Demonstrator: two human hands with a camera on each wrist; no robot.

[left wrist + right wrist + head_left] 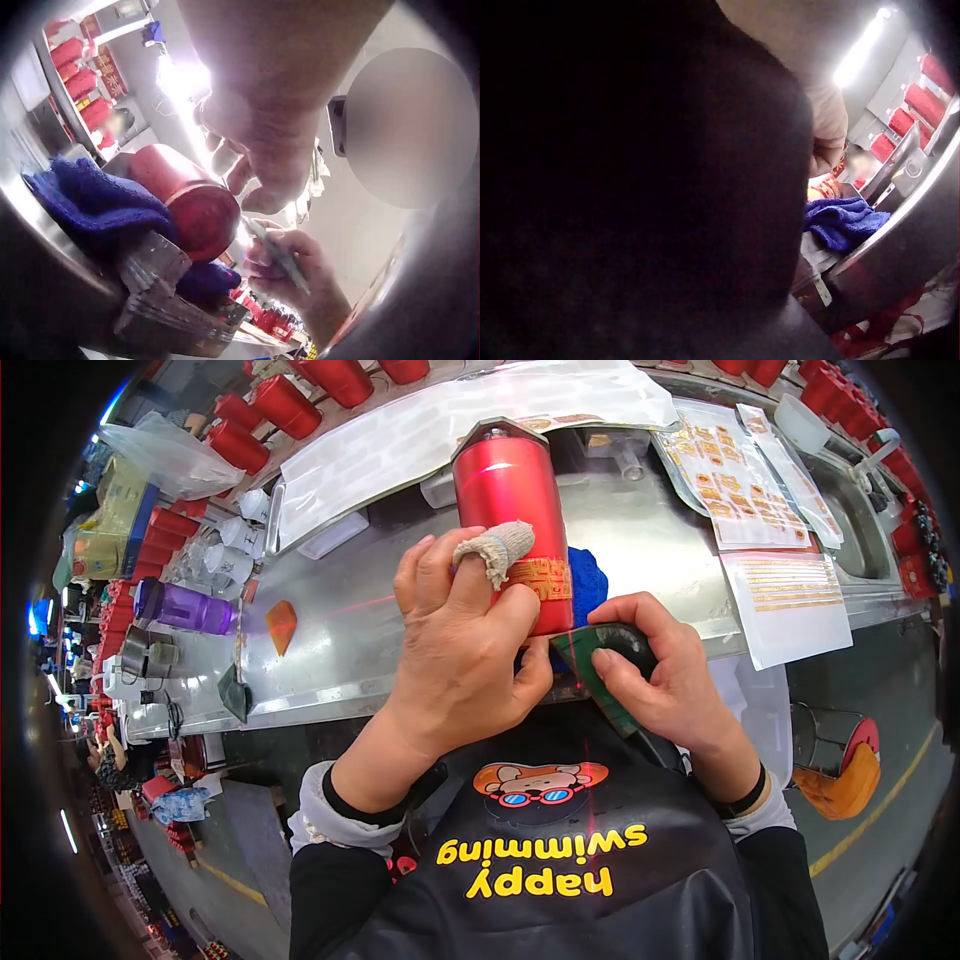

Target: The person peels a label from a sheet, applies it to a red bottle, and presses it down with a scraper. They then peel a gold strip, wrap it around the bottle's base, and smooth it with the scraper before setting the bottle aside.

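A shiny red bottle (510, 480) lies on its side, its base toward the person. Around it near the base runs a gold patterned band (543, 577). My left hand (450, 640) grips the bottle from the left, with curled fingers at the band and a knitted cover (497, 550) on one finger. Close beside the base, my right hand (665, 670) holds a dark green scraper (600, 678) between thumb and fingers. A blue cloth (588, 585) sits under the bottle, and the left wrist view shows the round base (204, 225) above it.
Decal sheets (735, 480) and a white strip sheet (788, 605) lie at the right, near a sink (850, 510). On the left are a purple bottle (185, 607), an orange scraper (281, 627) and a green piece (235, 693). Several red bottles (285, 405) stand behind.
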